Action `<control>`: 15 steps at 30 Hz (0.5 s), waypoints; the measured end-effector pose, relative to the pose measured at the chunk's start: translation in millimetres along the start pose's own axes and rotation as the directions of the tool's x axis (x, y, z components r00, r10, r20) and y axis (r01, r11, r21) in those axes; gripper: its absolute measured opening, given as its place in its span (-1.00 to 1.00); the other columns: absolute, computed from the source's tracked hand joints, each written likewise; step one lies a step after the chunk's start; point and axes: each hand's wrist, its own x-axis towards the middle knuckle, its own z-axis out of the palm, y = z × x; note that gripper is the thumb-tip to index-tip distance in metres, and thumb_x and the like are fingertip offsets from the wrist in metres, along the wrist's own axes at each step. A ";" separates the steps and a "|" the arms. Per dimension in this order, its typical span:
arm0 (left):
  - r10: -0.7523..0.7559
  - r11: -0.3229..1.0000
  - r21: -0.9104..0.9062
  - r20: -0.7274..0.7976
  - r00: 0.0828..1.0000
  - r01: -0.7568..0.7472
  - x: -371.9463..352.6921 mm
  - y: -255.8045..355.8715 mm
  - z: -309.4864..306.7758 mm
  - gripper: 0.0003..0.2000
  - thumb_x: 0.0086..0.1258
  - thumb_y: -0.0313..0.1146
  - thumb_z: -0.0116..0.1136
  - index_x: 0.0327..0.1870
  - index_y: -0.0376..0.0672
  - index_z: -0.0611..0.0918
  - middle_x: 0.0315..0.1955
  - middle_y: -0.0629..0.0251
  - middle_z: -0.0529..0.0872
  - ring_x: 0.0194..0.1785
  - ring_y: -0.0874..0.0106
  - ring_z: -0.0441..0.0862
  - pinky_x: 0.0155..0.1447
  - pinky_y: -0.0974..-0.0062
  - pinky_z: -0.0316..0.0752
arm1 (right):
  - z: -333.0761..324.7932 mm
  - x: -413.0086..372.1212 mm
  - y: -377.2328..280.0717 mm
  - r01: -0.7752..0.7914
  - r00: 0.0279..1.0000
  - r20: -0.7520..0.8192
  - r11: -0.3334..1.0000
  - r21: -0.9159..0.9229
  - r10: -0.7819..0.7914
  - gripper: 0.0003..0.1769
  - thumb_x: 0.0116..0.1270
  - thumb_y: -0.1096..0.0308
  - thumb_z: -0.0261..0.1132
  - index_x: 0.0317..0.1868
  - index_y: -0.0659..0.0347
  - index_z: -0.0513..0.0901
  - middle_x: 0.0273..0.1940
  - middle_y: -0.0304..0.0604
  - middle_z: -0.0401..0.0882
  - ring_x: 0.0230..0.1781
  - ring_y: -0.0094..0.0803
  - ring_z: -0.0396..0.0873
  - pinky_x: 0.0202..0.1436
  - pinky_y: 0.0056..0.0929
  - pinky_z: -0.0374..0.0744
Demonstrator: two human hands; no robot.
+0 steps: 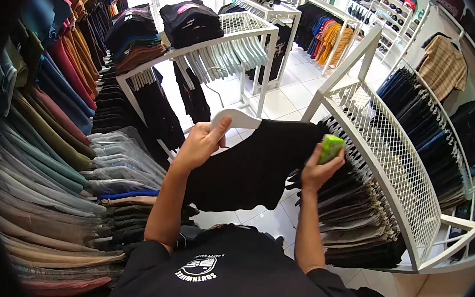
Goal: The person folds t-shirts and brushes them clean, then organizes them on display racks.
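My left hand (197, 145) is closed round the white hanger (238, 119) near its neck. A black garment (241, 168) hangs from that hanger, spread in front of my chest. To its right, my right hand (323, 169) grips a small bright green object (331, 149) between thumb and fingers, held upright close to the garment's edge. Parts of the fingers behind the green object are hidden.
Packed clothes (59, 151) hang along the left side. A white rack with a mesh top (393, 155) stands close on the right, dark garments (354, 219) below it. Ahead, another white rack (274, 39) carries folded black shirts (190, 25) and pale hangers (228, 58).
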 end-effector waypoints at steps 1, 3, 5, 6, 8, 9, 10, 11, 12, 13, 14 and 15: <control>0.037 0.999 0.025 0.012 0.999 -0.038 -0.3 1.4 6.5 -0.22 0.59 0.31 -0.03 -0.65 -0.30 0.60 -0.75 0.39 0.46 -0.58 0.55 0.42 -0.45 0.45 0.32 | -5.2 -5.5 -23.2 0.074 0.994 0.078 0.994 0.080 -0.081 -0.22 0.43 0.12 0.43 0.43 0.44 0.32 0.19 0.25 0.39 0.22 0.17 0.45 0.32 -0.02 0.46; 0.105 0.994 0.025 0.055 0.993 -0.106 1.6 5.3 19.3 -0.23 0.58 0.30 0.01 -0.64 -0.31 0.61 -0.73 0.38 0.49 -0.58 0.53 0.43 -0.45 0.43 0.34 | -8.5 -16.4 -62.3 0.252 0.934 0.203 0.944 0.211 -0.294 -0.18 0.34 0.14 0.52 0.41 0.45 0.36 0.19 0.22 0.40 0.22 0.11 0.44 0.32 -0.04 0.46; 0.093 0.995 0.038 0.091 0.991 -0.097 3.8 5.4 27.2 -0.23 0.58 0.30 0.01 -0.63 -0.31 0.61 -0.73 0.36 0.50 -0.58 0.53 0.44 -0.44 0.44 0.35 | -3.5 -24.5 -64.5 0.327 0.880 0.277 0.915 0.237 -0.386 -0.15 0.34 0.16 0.51 0.45 0.42 0.31 0.19 0.23 0.41 0.24 0.16 0.43 0.33 -0.03 0.45; 0.073 0.996 0.051 0.121 0.990 -0.080 3.7 5.0 29.2 -0.23 0.58 0.30 0.02 -0.63 -0.31 0.61 -0.72 0.35 0.51 -0.57 0.53 0.45 -0.43 0.44 0.37 | 5.0 -29.2 -52.7 0.339 0.874 0.280 0.911 0.236 -0.398 -0.14 0.35 0.16 0.51 0.47 0.42 0.29 0.19 0.23 0.41 0.24 0.17 0.43 0.33 -0.03 0.45; 0.062 0.996 0.055 0.111 0.992 -0.068 2.9 2.3 24.1 -0.24 0.58 0.30 0.02 -0.62 -0.31 0.61 -0.71 0.35 0.52 -0.57 0.53 0.46 -0.42 0.44 0.37 | 14.8 -17.5 -19.3 0.294 0.941 0.145 0.952 0.089 -0.304 -0.16 0.39 0.15 0.46 0.49 0.40 0.26 0.20 0.24 0.40 0.24 0.18 0.43 0.34 -0.03 0.45; 0.077 0.993 0.084 0.076 0.994 -0.083 2.6 -0.6 18.7 -0.25 0.58 0.29 0.02 -0.62 -0.30 0.61 -0.72 0.35 0.52 -0.56 0.54 0.45 -0.42 0.44 0.37 | 18.2 -11.7 0.9 0.114 0.985 0.124 0.992 0.047 -0.119 -0.19 0.45 0.13 0.40 0.49 0.41 0.26 0.20 0.26 0.39 0.24 0.19 0.43 0.34 -0.03 0.44; 0.090 0.989 0.114 0.041 0.995 -0.094 0.9 -4.1 13.8 -0.25 0.59 0.29 0.01 -0.62 -0.29 0.61 -0.72 0.36 0.51 -0.56 0.54 0.45 -0.42 0.45 0.37 | 16.2 -7.0 23.8 -0.030 0.990 0.139 0.998 -0.048 0.036 -0.22 0.49 0.10 0.36 0.49 0.42 0.28 0.19 0.28 0.39 0.24 0.21 0.42 0.34 -0.02 0.44; 0.097 0.995 0.027 0.036 0.995 -0.098 -1.5 -6.4 9.8 -0.25 0.60 0.28 -0.01 -0.62 -0.28 0.61 -0.72 0.36 0.50 -0.56 0.54 0.44 -0.43 0.45 0.34 | 6.7 -1.3 39.2 -0.116 0.984 0.127 0.989 -0.089 0.127 -0.23 0.49 0.09 0.36 0.48 0.41 0.30 0.20 0.28 0.39 0.24 0.20 0.42 0.34 -0.02 0.44; 0.092 0.995 0.027 0.036 0.995 -0.093 -4.5 -8.2 5.9 -0.25 0.60 0.28 -0.01 -0.62 -0.28 0.61 -0.72 0.36 0.50 -0.56 0.54 0.44 -0.43 0.45 0.34 | -1.0 -1.3 47.6 -0.204 0.970 0.108 0.971 -0.129 0.218 -0.24 0.49 0.08 0.35 0.48 0.41 0.31 0.20 0.28 0.39 0.24 0.20 0.43 0.34 -0.02 0.44; 0.078 0.997 0.010 0.037 0.996 -0.079 -6.5 -9.4 2.7 -0.25 0.61 0.28 -0.02 -0.61 -0.29 0.61 -0.72 0.36 0.49 -0.56 0.54 0.43 -0.44 0.45 0.33 | -7.1 -2.0 38.0 -0.203 0.970 0.110 0.971 -0.130 0.217 -0.24 0.49 0.08 0.35 0.48 0.41 0.31 0.20 0.28 0.39 0.24 0.20 0.43 0.34 -0.02 0.44; 0.065 0.998 -0.009 0.036 0.997 -0.065 -6.3 -10.5 0.7 -0.25 0.62 0.27 -0.03 -0.61 -0.29 0.61 -0.72 0.37 0.49 -0.57 0.55 0.43 -0.44 0.45 0.32 | -14.2 -2.1 27.9 -0.154 0.981 0.102 0.983 -0.098 0.163 -0.26 0.50 0.09 0.35 0.47 0.41 0.33 0.20 0.27 0.39 0.24 0.18 0.43 0.33 -0.02 0.45; 0.062 0.998 0.001 0.035 0.997 -0.062 -2.2 -20.3 2.2 -0.25 0.60 0.28 -0.01 -0.60 -0.30 0.62 -0.72 0.37 0.48 -0.57 0.54 0.41 -0.44 0.44 0.30 | -20.5 -2.0 12.1 -0.107 0.989 0.093 0.992 -0.069 0.113 -0.27 0.50 0.10 0.35 0.46 0.40 0.35 0.21 0.27 0.40 0.24 0.16 0.44 0.33 -0.03 0.45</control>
